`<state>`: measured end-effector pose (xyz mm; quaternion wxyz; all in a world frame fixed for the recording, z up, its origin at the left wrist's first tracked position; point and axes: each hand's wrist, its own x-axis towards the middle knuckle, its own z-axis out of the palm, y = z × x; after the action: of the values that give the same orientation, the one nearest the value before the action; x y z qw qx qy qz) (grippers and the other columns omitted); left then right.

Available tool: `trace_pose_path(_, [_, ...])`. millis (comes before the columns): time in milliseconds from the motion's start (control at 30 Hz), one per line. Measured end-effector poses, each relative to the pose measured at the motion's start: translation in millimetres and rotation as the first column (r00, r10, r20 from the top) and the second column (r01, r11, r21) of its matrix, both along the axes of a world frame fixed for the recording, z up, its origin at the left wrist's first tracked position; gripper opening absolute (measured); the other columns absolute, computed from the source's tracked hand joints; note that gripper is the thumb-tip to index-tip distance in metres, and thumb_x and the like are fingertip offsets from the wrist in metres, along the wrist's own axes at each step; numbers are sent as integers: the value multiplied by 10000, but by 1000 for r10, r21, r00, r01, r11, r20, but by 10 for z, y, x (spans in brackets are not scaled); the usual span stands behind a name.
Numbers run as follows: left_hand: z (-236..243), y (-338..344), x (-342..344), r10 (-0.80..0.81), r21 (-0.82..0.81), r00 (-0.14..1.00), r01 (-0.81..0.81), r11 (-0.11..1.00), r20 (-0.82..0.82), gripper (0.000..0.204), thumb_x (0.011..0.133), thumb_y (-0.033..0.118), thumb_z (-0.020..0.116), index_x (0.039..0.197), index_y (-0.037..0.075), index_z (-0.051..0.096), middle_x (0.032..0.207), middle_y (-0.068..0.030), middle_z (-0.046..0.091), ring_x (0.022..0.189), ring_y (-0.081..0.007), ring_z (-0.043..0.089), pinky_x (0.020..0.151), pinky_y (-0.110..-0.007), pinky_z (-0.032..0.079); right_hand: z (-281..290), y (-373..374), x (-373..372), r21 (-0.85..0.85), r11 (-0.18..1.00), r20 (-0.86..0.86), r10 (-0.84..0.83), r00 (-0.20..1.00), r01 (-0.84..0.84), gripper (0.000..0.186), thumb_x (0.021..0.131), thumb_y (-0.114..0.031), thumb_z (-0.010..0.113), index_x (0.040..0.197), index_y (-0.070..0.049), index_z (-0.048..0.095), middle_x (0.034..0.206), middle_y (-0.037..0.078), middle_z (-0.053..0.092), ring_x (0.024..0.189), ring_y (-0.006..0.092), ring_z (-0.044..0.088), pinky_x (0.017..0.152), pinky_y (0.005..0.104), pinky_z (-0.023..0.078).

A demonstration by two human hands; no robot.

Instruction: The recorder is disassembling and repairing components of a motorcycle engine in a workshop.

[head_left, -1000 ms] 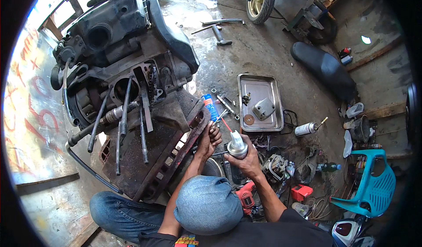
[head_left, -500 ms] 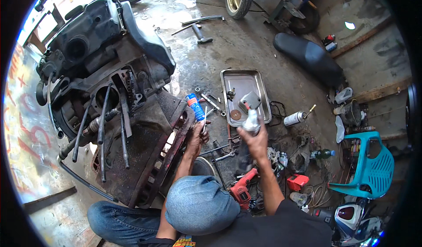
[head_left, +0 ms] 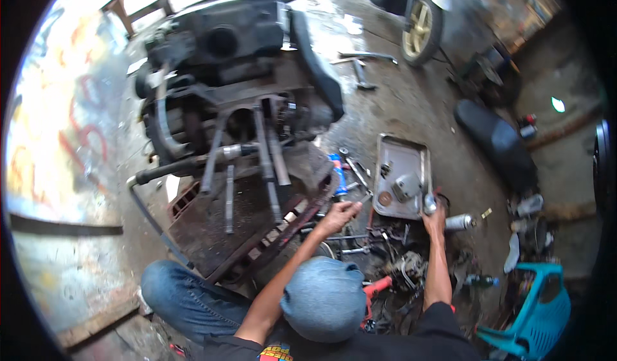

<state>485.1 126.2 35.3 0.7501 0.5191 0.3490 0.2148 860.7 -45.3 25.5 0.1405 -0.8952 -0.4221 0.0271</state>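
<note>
My left hand (head_left: 340, 217) is closed round a thin metal tool (head_left: 367, 198), whose kind I cannot make out; its tip points toward the tray. Just beyond that hand is a blue can (head_left: 339, 176) by the stand's edge. My right hand (head_left: 435, 217) is at the near right corner of a metal tray (head_left: 378, 158), its fingers closed round a silvery, rounded object (head_left: 429, 203) that is blurred. Inside the tray lie a grey metal cover (head_left: 407, 187), a brown disc (head_left: 385, 198) and a small dark part. A white spray can (head_left: 459, 222) lies beside my right hand.
On a stand at the left, a large engine (head_left: 225, 78) has long studs sticking out toward me. Wrenches (head_left: 357, 171) and a hammer (head_left: 362, 77) lie on the floor. At the right are a black seat (head_left: 491, 139) and a teal plastic chair (head_left: 536, 303).
The view has swung, so the scene sits farther right. My right hand has lowered the silvery object from above the tray's near edge to its right corner. My left hand has moved away from the blue can.
</note>
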Motion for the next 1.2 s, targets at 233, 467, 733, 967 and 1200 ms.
trace_pose_path(233, [-67,85,-76,-262,-68,937,253,965,-230,576,1008,570,602,781,45,677,649,30,504,546,-84,399,513,-311,324,-76,-82,-145,23,954,23,-299,954,299,844,748,-181,889,1453,-13,456,1430,300,481,1321,479,492,1104,515,429])
trace_pose_path(467, [-148,92,-212,-257,-28,926,259,965,-275,366,1025,333,619,1245,45,672,789,-58,636,627,-134,541,523,-329,431,389,183,-1287,347,932,255,-198,946,102,627,859,-157,736,1390,70,491,1344,300,506,1274,466,498,1105,506,410])
trace_pose_path(733, [-315,100,-342,-204,4,929,215,977,-309,361,1036,460,577,1176,131,622,857,-25,629,581,-92,421,472,-304,341,179,-636,-2848,-160,967,-414,116,903,-198,351,849,-187,749,1163,-33,719,1122,255,655,1059,411,643,944,466,524])
trace_pose_path(967, [-72,107,-285,-257,-4,916,269,963,-309,630,992,632,597,709,69,599,698,75,458,677,-77,396,616,-284,334,-34,-834,-2709,125,992,-299,16,954,22,294,917,-102,660,1194,-5,685,1137,247,640,1079,418,626,962,475,501])
trace_pose_path(1200, [-74,63,-256,-268,-53,886,268,962,-379,738,960,728,542,630,74,639,575,37,451,552,-96,414,546,-306,326,-324,-132,-1732,-57,963,-163,-268,950,262,396,932,-256,712,1198,33,666,1134,254,648,1069,449,646,912,493,517])
